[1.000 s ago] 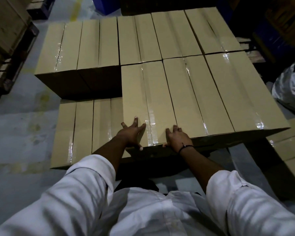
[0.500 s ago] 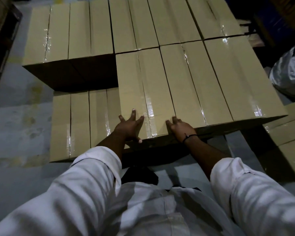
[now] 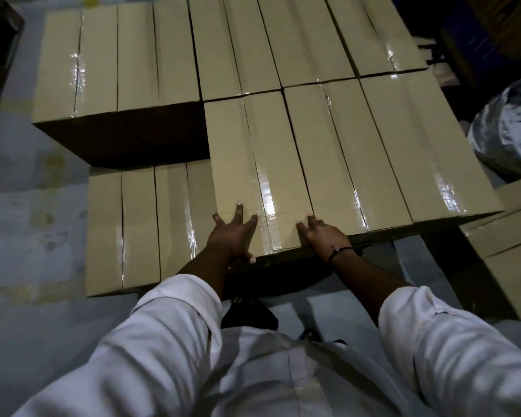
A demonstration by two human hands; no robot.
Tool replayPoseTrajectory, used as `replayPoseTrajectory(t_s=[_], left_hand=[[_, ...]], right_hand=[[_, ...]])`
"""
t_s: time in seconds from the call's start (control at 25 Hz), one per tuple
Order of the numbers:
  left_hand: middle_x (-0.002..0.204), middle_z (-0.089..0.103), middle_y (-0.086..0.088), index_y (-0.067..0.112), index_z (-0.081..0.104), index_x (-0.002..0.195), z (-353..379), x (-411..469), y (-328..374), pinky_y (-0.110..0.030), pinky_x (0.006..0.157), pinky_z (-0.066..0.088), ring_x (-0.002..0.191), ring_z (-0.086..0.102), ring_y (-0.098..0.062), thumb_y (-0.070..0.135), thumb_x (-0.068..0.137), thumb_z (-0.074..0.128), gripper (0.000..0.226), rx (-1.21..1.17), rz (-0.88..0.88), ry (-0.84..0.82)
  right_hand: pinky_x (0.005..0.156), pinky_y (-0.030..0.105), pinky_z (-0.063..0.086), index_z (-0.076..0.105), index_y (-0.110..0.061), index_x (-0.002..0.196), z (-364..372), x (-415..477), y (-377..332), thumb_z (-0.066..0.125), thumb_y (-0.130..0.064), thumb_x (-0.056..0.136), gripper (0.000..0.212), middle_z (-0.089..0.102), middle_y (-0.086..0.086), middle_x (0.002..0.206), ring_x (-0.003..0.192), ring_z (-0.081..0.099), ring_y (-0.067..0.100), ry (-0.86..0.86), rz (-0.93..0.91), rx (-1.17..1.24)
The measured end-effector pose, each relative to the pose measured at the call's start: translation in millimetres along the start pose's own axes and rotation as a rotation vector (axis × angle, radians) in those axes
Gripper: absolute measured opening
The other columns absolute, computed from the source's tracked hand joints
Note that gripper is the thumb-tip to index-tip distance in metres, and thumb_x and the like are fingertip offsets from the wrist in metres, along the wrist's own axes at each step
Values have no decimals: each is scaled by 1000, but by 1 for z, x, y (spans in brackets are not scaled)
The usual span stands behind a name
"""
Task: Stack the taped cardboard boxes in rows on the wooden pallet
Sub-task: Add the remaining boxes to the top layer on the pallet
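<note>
the left hand point(image 3: 233, 236) and right hand point(image 3: 324, 237) are pressing flat, uncurled fingers on a top-layer box point(image 3: 259, 164), and only the exposed lower boxes point(image 3: 139, 230) seem to be awaiting cover.

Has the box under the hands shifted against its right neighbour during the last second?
No. The box still sits flush with the neighbouring box at both ends; only the view shifted.

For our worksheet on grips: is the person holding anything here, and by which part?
Nothing is gripped: the left hand and right hand rest open on the top of the taped box, at its near end.
</note>
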State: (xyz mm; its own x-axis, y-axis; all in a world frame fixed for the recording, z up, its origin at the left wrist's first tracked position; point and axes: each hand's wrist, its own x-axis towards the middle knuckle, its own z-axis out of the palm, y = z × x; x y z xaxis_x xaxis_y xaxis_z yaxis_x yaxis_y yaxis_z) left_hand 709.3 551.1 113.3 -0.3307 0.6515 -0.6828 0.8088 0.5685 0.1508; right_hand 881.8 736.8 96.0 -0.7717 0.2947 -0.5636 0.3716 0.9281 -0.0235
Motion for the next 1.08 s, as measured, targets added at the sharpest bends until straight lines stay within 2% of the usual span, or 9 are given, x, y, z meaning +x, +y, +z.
replayPoseTrajectory(t_s=[0.08,0.2,0.28,0.4,0.52,0.68,0.84,1.0,1.08], left_hand=[[167,-27,-14,30,-5,164,3,1,-4,-71,117,14,146,-1,-66,57,77,82,125,15,11,18],[167,-29,-8,37,-6,162,2,3,-5,-71,116,21,141,-6,-72,56,75,84,127,-54,-7,-5],[167,-29,-8,37,-5,162,-1,1,-1,-70,116,23,140,-3,-73,60,75,82,126,-51,-17,-6],[167,-24,-15,28,0,163,-7,-6,8,-65,119,22,145,6,-66,68,82,70,115,-61,-60,69],[169,-16,-18,21,1,164,-9,-17,28,-60,122,20,150,11,-57,67,94,55,100,-77,-44,221],[171,-12,-14,22,4,165,-10,-31,81,-55,122,19,152,11,-52,62,99,48,88,-98,-7,373],[170,-16,-13,24,3,165,-15,-47,160,-54,123,20,154,4,-51,55,103,44,80,42,160,488],[172,-4,-9,26,10,165,-11,-65,245,-59,123,15,153,2,-53,66,100,37,81,100,282,583],[172,-3,-8,28,9,165,-6,-73,284,-60,123,6,153,-3,-53,74,97,29,84,103,330,616]], right_hand=[[106,50,45,19,-15,162,-2,-2,-1,40,-8,105,61,16,24,164,145,33,41,-14,8,8],[109,49,42,26,-18,158,-11,-2,-5,43,-17,105,56,17,22,165,145,31,39,-59,48,122],[113,47,38,28,-19,157,-18,-5,-9,53,-25,101,61,16,21,164,144,32,39,-49,71,195],[121,45,27,27,-20,158,-30,-17,-14,59,-36,98,70,11,19,167,150,23,39,56,124,271],[124,46,18,26,-18,159,-34,-40,-12,56,-36,100,69,9,17,169,153,14,38,186,146,283],[127,45,4,16,-19,164,-30,-82,7,50,-38,104,71,-1,13,171,157,1,34,313,184,348],[127,44,1,13,-20,164,-18,-145,41,46,-42,106,70,-1,12,172,158,0,33,402,243,393],[128,49,4,21,-17,163,7,-223,91,47,-44,105,68,6,15,171,157,3,37,500,349,427],[128,49,3,19,-17,163,21,-258,118,44,-47,105,70,4,16,171,157,1,36,528,434,432]])
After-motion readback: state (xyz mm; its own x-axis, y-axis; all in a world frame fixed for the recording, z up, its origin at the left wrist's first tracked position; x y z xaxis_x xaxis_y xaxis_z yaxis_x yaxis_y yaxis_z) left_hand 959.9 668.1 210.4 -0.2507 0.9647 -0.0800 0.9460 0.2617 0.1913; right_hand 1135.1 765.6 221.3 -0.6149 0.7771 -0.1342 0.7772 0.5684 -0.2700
